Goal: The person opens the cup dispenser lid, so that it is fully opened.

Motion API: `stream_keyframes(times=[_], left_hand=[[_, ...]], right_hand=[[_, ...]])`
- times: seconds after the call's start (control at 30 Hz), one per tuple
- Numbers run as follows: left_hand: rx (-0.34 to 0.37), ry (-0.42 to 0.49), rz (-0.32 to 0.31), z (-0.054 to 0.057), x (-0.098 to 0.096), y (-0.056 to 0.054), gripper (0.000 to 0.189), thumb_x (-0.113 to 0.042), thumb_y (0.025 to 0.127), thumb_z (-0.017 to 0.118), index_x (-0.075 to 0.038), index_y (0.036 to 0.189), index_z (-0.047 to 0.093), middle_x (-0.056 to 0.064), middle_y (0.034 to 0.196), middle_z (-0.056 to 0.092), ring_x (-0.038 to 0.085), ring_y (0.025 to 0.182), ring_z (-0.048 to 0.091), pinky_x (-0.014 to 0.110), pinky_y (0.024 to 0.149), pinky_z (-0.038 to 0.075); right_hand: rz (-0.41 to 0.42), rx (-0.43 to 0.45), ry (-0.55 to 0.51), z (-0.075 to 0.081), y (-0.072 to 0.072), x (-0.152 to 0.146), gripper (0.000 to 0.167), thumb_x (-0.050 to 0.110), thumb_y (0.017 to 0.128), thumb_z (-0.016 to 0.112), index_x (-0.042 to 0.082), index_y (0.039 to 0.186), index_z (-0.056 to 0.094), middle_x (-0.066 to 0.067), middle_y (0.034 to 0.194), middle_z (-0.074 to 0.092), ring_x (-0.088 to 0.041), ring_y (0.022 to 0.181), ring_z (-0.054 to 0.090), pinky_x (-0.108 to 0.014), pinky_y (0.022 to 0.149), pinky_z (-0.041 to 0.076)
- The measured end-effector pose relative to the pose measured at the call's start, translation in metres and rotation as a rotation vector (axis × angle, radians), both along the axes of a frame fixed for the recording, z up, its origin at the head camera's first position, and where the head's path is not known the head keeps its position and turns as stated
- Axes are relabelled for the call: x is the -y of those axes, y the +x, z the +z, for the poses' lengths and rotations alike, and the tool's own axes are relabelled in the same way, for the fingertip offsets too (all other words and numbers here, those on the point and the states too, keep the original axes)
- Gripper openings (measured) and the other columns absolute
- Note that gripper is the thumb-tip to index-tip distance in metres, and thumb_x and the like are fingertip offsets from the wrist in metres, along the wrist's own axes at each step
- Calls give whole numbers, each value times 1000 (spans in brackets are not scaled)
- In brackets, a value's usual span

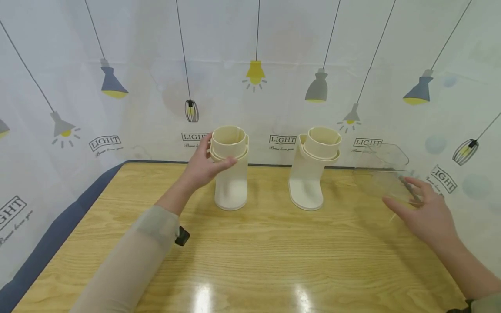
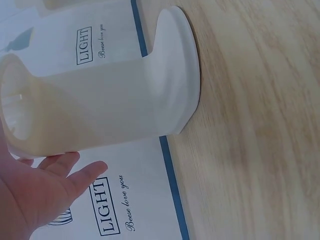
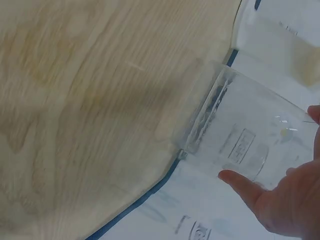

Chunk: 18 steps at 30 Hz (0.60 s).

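A cream boot-shaped stand (image 1: pixel 232 187) with a round collar (image 1: pixel 228 150) on top stands upright at the back middle of the table. My left hand (image 1: pixel 205 163) grips this collar from the left, its thumb across the front and its fingers at the side; the left wrist view shows some fingers fairly straight against the rim. On the right, my right hand (image 1: pixel 426 208) holds a clear plastic container (image 3: pixel 250 130) between thumb and fingers, raised near the table's back right edge. The container looks blurred and see-through in the head view, so its full shape is hard to tell.
A second, matching cream stand (image 1: pixel 307 187) is upright to the right of the first. The wooden table (image 1: pixel 250 252) has a dark blue border (image 1: pixel 78 204) at its back and left. Behind it hangs a white sheet (image 1: pixel 227 34) printed with lamps.
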<state>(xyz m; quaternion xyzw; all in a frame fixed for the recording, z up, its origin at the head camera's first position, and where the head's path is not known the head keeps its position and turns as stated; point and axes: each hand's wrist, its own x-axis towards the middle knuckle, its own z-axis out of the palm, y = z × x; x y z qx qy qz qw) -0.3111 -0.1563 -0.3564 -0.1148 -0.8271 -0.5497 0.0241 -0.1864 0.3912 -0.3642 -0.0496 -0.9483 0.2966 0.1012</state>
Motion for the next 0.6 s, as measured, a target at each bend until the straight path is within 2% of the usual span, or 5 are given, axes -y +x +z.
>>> stream_keyframes(times=[0.13, 0.27, 0.4, 0.6], left_hand=[[0, -2, 1, 0, 0, -2, 115, -53, 89, 89, -36, 175, 15, 10, 176, 35, 44, 161, 37, 67, 122, 44], [-3, -9, 3, -1, 0, -4, 114, -54, 90, 88, -36, 175, 15, 10, 178, 33, 45, 162, 36, 68, 123, 43], [-7, -9, -4, -2, 1, -4, 113, -53, 91, 87, -36, 176, 14, 10, 177, 33, 45, 162, 35, 69, 123, 43], [-9, -3, -11, -1, 1, -4, 113, -52, 91, 87, -36, 176, 14, 10, 177, 33, 45, 162, 35, 69, 123, 43]], right_hand=[[-29, 14, -5, -4, -7, -18, 99, 57, 105, 68, 7, 175, 19, -48, 168, 23, -72, 135, 47, -81, 94, 47], [-33, 20, -28, -8, -13, -30, 101, 58, 104, 68, 7, 175, 17, -49, 168, 21, -72, 136, 47, -82, 95, 48], [-21, 24, -39, -13, -17, -39, 101, 57, 105, 67, 7, 176, 15, -49, 168, 21, -73, 136, 46, -81, 93, 50], [14, 43, -48, -13, -20, -46, 101, 55, 108, 63, 7, 176, 7, -49, 170, 15, -76, 136, 42, -83, 94, 46]])
